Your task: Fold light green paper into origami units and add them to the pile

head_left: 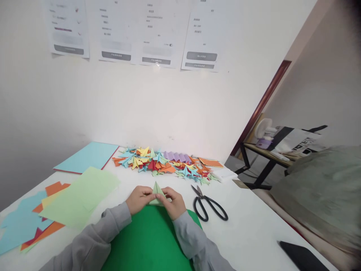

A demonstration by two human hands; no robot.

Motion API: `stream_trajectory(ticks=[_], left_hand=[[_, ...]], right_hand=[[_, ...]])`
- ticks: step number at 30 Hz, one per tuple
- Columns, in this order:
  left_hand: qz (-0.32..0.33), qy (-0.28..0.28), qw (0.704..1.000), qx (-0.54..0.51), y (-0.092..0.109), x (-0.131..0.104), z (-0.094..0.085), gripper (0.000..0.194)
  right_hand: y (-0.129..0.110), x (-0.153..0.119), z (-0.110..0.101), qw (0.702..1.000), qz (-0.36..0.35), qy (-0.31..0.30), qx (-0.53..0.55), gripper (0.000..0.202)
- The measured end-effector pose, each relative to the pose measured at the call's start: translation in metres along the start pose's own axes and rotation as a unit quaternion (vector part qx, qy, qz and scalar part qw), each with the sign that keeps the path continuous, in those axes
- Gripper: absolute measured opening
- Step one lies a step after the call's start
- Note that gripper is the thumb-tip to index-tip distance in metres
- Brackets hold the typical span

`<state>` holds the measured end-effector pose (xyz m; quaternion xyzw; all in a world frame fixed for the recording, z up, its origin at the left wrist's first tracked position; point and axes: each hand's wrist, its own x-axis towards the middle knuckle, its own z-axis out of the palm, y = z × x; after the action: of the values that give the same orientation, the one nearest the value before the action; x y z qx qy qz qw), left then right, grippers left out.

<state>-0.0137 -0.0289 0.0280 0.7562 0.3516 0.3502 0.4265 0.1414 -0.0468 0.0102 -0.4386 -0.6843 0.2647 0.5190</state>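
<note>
Bag (303, 143): dark letters reading "NEW", perhaps with more after.
Wall sheets (116, 39): printed lines, too blurred to read.

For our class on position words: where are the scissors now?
In the head view, the scissors lie on the white table, right of the right hand, beside the green sheet.

Folded paper (156, 189) left of scissors (200, 196)

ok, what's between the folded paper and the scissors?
The right hand, pinching the folded paper, then a short bare stretch of white tabletop before the scissors. Head view.
</note>
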Motion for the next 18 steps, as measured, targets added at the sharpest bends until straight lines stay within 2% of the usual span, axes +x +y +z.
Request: stream_trajectory(ticks=[3, 6, 8, 12, 18], left_hand=[[-0.101, -0.073, 0.982, -0.141, 0.007, -0.002, 0.001, 0.035], [-0.129, -0.111, 0.971, -0.171, 0.011, -0.004, 0.004, 0.033], [-0.125, -0.117, 0.970, -0.172, 0.013, -0.005, 0.006, 0.034], [-0.102, -0.087, 0.975, -0.178, 0.017, -0.005, 0.010, 0.031], [-0.036, -0.050, 0.993, -0.096, 0.016, -0.004, 0.011, 0.030]], right_hand=[[-0.009, 0.000, -0.002, 0.982, 0.114, -0.056, 0.141, 0.030], [-0.012, 0.000, -0.003, 0.963, 0.158, -0.087, 0.198, 0.035], [-0.009, 0.000, -0.002, 0.958, 0.166, -0.080, 0.219, 0.036], [-0.002, 0.001, -0.002, 0.946, 0.181, -0.048, 0.264, 0.033], [-0.003, 0.002, -0.004, 0.933, 0.232, 0.016, 0.276, 0.032]])
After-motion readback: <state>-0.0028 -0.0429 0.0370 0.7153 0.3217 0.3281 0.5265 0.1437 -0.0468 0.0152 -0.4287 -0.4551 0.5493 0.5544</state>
